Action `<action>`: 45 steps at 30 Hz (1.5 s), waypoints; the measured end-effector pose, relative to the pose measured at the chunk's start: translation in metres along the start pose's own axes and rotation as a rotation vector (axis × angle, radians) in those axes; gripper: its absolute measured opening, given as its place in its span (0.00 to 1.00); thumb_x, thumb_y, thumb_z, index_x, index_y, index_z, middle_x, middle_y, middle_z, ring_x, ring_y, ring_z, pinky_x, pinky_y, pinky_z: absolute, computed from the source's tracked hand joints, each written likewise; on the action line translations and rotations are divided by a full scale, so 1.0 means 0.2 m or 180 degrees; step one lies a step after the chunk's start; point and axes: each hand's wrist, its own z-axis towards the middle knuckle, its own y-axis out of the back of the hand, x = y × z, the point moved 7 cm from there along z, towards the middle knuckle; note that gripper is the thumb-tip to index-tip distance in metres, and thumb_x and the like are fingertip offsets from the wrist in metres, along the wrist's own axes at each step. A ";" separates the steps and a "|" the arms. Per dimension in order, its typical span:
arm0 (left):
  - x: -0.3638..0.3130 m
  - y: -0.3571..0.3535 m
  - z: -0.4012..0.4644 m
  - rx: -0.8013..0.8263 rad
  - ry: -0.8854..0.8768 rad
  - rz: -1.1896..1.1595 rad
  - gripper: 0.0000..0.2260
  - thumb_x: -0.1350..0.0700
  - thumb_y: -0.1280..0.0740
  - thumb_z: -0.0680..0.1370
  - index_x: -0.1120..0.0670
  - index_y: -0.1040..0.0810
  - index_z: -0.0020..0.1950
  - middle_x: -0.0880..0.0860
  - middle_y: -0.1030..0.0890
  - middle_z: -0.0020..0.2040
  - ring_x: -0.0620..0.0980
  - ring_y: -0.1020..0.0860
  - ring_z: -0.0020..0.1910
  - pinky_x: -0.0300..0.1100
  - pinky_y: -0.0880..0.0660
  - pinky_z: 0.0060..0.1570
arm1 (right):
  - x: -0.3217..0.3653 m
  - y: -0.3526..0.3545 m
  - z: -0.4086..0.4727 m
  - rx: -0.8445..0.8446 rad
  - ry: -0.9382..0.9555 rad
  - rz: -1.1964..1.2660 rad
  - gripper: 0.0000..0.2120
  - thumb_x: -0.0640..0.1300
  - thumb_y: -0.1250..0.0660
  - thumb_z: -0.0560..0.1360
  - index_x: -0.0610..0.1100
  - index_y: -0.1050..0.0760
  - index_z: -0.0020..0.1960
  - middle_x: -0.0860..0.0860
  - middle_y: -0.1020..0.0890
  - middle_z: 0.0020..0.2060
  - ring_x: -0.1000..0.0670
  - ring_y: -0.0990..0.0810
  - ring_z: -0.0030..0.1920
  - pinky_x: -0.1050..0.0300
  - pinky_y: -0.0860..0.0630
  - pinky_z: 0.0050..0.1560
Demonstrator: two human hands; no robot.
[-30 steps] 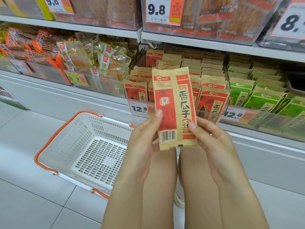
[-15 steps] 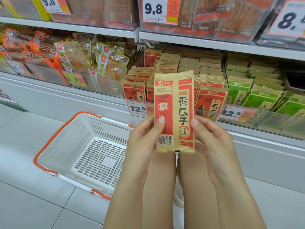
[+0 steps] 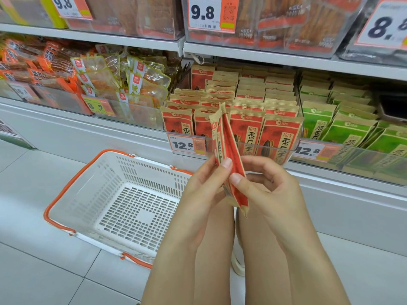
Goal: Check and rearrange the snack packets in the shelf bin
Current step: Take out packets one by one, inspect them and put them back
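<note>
I hold one red and tan seed packet upright in front of the shelf bin, turned nearly edge-on to me. My left hand pinches its lower left side with thumb and fingers. My right hand pinches its lower right edge with the thumb on the red face. Behind it the clear shelf bin holds several rows of the same red packets standing upright, with a 12.8 price tag on its front.
A white shopping basket with orange handles sits on the tiled floor at lower left. Green packets fill the bin to the right, clear orange-labelled snack packs the bin to the left. An upper shelf overhangs the bins.
The packet faced me flat with its barcode side showing; now it has turned almost edge-on between my hands. My hands sit slightly lower on it.
</note>
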 end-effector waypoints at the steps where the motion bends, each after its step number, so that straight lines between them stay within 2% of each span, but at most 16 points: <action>1: 0.00 0.01 0.00 -0.0024 -0.0020 0.0014 0.17 0.47 0.35 0.75 0.53 0.19 0.59 0.51 0.15 0.52 0.52 0.17 0.56 0.37 0.22 0.47 | 0.01 -0.01 0.00 0.0086 0.0007 0.0011 0.14 0.51 0.24 0.67 0.53 0.19 0.51 0.57 0.15 0.48 0.55 0.17 0.48 0.54 0.20 0.48; 3: 0.00 0.03 0.00 -0.0043 -0.0062 0.0061 0.14 0.46 0.35 0.75 0.52 0.17 0.55 0.48 0.15 0.48 0.48 0.17 0.50 0.37 0.22 0.46 | 0.04 -0.01 0.02 0.0139 0.0023 0.0156 0.12 0.52 0.28 0.69 0.51 0.18 0.51 0.54 0.15 0.47 0.53 0.17 0.48 0.56 0.20 0.48; 6: -0.01 0.02 0.00 0.0047 -0.0094 0.0140 0.12 0.46 0.35 0.74 0.51 0.17 0.50 0.45 0.16 0.42 0.42 0.18 0.44 0.34 0.24 0.43 | 0.11 0.00 0.08 -0.0119 0.0137 0.0212 0.10 0.53 0.30 0.68 0.50 0.18 0.46 0.53 0.14 0.42 0.53 0.16 0.45 0.59 0.21 0.45; 9: -0.02 -0.01 -0.01 0.0222 -0.0119 0.0197 0.15 0.49 0.35 0.75 0.52 0.17 0.57 0.43 0.17 0.42 0.39 0.19 0.42 0.32 0.24 0.44 | 0.19 -0.01 0.16 -0.0360 0.0335 0.0095 0.05 0.51 0.30 0.71 0.51 0.18 0.44 0.53 0.15 0.39 0.54 0.17 0.43 0.54 0.20 0.47; 11: -0.02 -0.03 -0.01 0.0292 -0.0107 0.0193 0.16 0.49 0.35 0.75 0.52 0.18 0.61 0.42 0.17 0.43 0.39 0.20 0.44 0.32 0.24 0.45 | 0.24 -0.01 0.18 -0.0456 0.0491 -0.0012 0.01 0.47 0.29 0.73 0.51 0.18 0.43 0.54 0.15 0.39 0.56 0.17 0.42 0.57 0.21 0.44; 14: -0.03 -0.03 -0.01 0.0271 -0.0108 0.0178 0.16 0.49 0.35 0.75 0.52 0.18 0.60 0.42 0.16 0.44 0.39 0.19 0.45 0.32 0.24 0.45 | 0.26 -0.01 0.19 -0.0511 0.0568 0.0095 0.02 0.44 0.29 0.73 0.50 0.18 0.42 0.55 0.15 0.37 0.59 0.19 0.38 0.63 0.24 0.39; 17: -0.04 -0.02 -0.01 0.0207 -0.0119 0.0178 0.18 0.49 0.35 0.75 0.53 0.18 0.61 0.44 0.16 0.47 0.39 0.19 0.47 0.32 0.24 0.45 | 0.25 -0.01 0.18 -0.0505 0.0502 0.0225 0.03 0.43 0.30 0.75 0.46 0.18 0.44 0.54 0.16 0.37 0.57 0.19 0.38 0.56 0.21 0.40; 21: -0.04 -0.02 -0.01 0.0172 -0.0125 0.0192 0.11 0.49 0.35 0.74 0.52 0.17 0.50 0.42 0.17 0.41 0.38 0.20 0.42 0.30 0.25 0.42 | 0.25 -0.02 0.18 -0.0521 0.0496 0.0263 0.05 0.42 0.32 0.76 0.45 0.18 0.42 0.53 0.18 0.35 0.57 0.21 0.36 0.55 0.22 0.40; 25: -0.04 -0.01 -0.01 0.0149 -0.0141 0.0226 0.12 0.49 0.35 0.74 0.52 0.18 0.52 0.42 0.17 0.41 0.38 0.20 0.43 0.31 0.25 0.43 | 0.26 -0.02 0.18 -0.0524 0.0540 0.0180 0.07 0.42 0.33 0.77 0.46 0.19 0.41 0.51 0.18 0.35 0.55 0.21 0.35 0.56 0.23 0.37; 28: -0.04 -0.01 -0.01 0.0145 -0.0132 0.0183 0.13 0.49 0.35 0.74 0.52 0.18 0.54 0.41 0.17 0.40 0.38 0.20 0.42 0.31 0.25 0.42 | 0.25 -0.02 0.18 -0.0515 0.0534 0.0283 0.08 0.41 0.34 0.77 0.46 0.19 0.40 0.52 0.19 0.34 0.56 0.22 0.34 0.61 0.23 0.34; 31: -0.05 0.00 -0.01 -0.0035 -0.0138 0.0124 0.15 0.48 0.33 0.73 0.54 0.17 0.55 0.43 0.17 0.41 0.40 0.19 0.42 0.33 0.24 0.42 | 0.23 -0.03 0.17 -0.0370 0.0453 0.0314 0.06 0.42 0.33 0.77 0.46 0.19 0.42 0.52 0.18 0.34 0.57 0.20 0.34 0.64 0.24 0.34; 33: -0.06 0.03 0.00 -0.0323 -0.0183 -0.0064 0.14 0.46 0.29 0.73 0.53 0.17 0.52 0.46 0.16 0.41 0.41 0.18 0.41 0.35 0.23 0.41 | 0.18 -0.03 0.16 -0.0150 0.0314 0.0199 0.05 0.46 0.33 0.75 0.47 0.19 0.44 0.51 0.16 0.36 0.56 0.18 0.36 0.65 0.23 0.36; 36: -0.08 0.08 0.00 -0.0803 -0.0348 -0.0368 0.16 0.42 0.34 0.71 0.51 0.17 0.50 0.46 0.16 0.40 0.41 0.19 0.40 0.36 0.23 0.42 | 0.06 -0.04 0.09 0.0153 -0.0028 0.0166 0.13 0.54 0.34 0.68 0.47 0.18 0.45 0.51 0.14 0.39 0.55 0.17 0.38 0.65 0.23 0.37; 38: -0.08 0.12 0.00 -0.1033 -0.0416 -0.0501 0.16 0.42 0.34 0.71 0.51 0.18 0.49 0.47 0.17 0.40 0.43 0.20 0.42 0.40 0.23 0.46 | 0.00 -0.04 0.03 0.0267 -0.0223 0.0283 0.13 0.54 0.33 0.67 0.47 0.18 0.44 0.51 0.14 0.39 0.55 0.17 0.38 0.63 0.22 0.40; 41: -0.07 0.13 -0.01 -0.1153 -0.0468 -0.0484 0.17 0.41 0.34 0.70 0.52 0.20 0.49 0.48 0.19 0.38 0.45 0.21 0.42 0.44 0.24 0.51 | -0.05 -0.06 -0.03 0.0429 -0.0213 0.0127 0.12 0.59 0.27 0.67 0.52 0.16 0.43 0.51 0.14 0.40 0.55 0.17 0.41 0.53 0.21 0.48; 45: -0.07 0.13 -0.02 -0.1246 -0.0588 -0.0448 0.18 0.42 0.33 0.71 0.54 0.20 0.50 0.49 0.19 0.40 0.46 0.22 0.44 0.44 0.23 0.51 | -0.06 -0.06 -0.02 0.0442 -0.0070 -0.0173 0.12 0.61 0.29 0.65 0.56 0.17 0.43 0.54 0.14 0.39 0.55 0.17 0.42 0.44 0.23 0.54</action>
